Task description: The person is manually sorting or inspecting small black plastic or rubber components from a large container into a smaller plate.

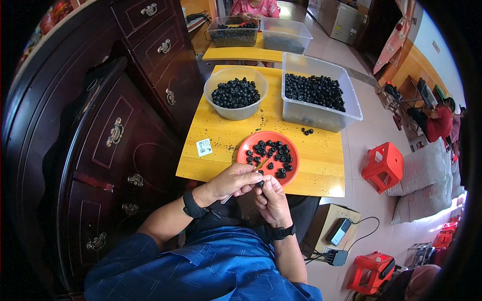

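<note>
Both of my hands meet over the near edge of the yellow table (226, 165), beside a red plate (243, 150). My left hand (232, 181) is closed around a thin stick-like tool (261, 164); its yellowish tip points over the plate and its pale end shows below the hand. Pinched in my right hand (273, 201) is a small black round piece (260, 184), close to the left fingertips. Loose black pieces (281, 150) of the same sort, some with a hole showing, lie on the plate. My fingers partly cover the held piece.
Behind the plate stand a round tub (236, 113) and a clear rectangular bin (321, 119), both holding black pieces. Dark drawers (115, 133) line the left. A red stool (384, 168) and white sacks (424, 175) are at right. Across the far table (236, 52) sits another person (255, 7).
</note>
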Tool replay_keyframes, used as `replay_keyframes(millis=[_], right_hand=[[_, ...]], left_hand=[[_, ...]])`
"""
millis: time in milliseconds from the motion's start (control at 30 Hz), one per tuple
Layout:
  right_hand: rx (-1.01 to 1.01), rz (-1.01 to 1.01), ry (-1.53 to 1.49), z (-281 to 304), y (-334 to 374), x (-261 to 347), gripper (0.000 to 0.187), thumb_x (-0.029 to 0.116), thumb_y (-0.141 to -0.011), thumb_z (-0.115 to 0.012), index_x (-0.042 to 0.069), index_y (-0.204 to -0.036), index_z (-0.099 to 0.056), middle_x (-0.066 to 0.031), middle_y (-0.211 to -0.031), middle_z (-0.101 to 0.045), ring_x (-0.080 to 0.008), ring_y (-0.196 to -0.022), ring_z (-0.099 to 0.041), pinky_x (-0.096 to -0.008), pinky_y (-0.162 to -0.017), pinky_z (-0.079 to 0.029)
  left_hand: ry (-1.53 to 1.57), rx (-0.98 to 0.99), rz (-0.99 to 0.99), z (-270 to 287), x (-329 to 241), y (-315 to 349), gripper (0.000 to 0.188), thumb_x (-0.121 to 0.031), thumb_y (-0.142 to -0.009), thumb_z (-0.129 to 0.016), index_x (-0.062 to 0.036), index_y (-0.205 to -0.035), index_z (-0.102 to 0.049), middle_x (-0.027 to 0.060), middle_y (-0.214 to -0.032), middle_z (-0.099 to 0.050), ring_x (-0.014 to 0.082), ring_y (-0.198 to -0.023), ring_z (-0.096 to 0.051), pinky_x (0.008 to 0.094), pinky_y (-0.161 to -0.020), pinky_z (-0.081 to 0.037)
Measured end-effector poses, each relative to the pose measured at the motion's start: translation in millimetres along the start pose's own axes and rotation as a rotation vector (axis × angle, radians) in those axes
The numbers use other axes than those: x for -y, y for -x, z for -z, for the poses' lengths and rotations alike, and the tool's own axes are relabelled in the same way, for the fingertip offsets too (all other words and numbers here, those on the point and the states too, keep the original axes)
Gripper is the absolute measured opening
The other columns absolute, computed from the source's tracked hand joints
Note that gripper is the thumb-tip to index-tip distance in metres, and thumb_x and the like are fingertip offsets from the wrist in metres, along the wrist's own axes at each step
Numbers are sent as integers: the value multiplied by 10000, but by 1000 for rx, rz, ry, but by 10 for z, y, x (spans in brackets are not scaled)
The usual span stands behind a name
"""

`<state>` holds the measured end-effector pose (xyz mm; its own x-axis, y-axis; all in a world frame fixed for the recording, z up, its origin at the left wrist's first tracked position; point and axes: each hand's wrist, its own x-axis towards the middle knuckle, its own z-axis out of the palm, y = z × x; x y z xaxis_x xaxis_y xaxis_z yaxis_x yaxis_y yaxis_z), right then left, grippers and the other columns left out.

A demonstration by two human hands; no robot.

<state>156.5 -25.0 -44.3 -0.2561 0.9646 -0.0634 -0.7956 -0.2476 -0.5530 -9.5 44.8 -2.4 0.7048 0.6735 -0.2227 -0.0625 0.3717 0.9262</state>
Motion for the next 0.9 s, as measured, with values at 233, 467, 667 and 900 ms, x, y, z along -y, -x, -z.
replay_keyframes(millis=[233, 467, 667, 900], right_hand=[[38, 25, -13, 36, 2, -23, 147, 235, -1005, -594, 99, -1062, -586, -1, -846, -597, -31, -568, -410, -173, -518, -353], [5, 26, -40, 36, 6, 6, 155, 249, -1003, -599, 97, -1028, -582, 22, -838, -603, -28, -562, -414, -177, -505, -350], [21, 38, -32, 21, 21, 27, 158, 252, -1002, -599, 97, -1031, -581, 18, -828, -597, -29, -552, -399, -180, -498, -339], [-8, -5, -94, 67, 26, -5, 151, 253, -1007, -587, 105, -1031, -575, 15, -819, -590, -34, -557, -400, -178, -493, -338]], left_hand=[[-20, 55, -7, -5, -73, 52, 213, -246, -941, -623, -94, -822, -532, -42, -703, -527, 4, -533, -401, 156, -447, -295], [-197, 59, -329, -20, 86, -39, 236, -168, -888, -715, -95, -809, -505, -56, -687, -505, 5, -517, -394, 171, -450, -301], [-144, 35, -153, -110, -75, 42, 229, -202, -957, -651, -88, -811, -516, -59, -678, -499, 6, -520, -405, 179, -445, -321], [-112, 50, -93, -41, 2, 21, 227, -224, -977, -629, -75, -833, -538, -60, -698, -525, 18, -523, -408, 203, -450, -335]])
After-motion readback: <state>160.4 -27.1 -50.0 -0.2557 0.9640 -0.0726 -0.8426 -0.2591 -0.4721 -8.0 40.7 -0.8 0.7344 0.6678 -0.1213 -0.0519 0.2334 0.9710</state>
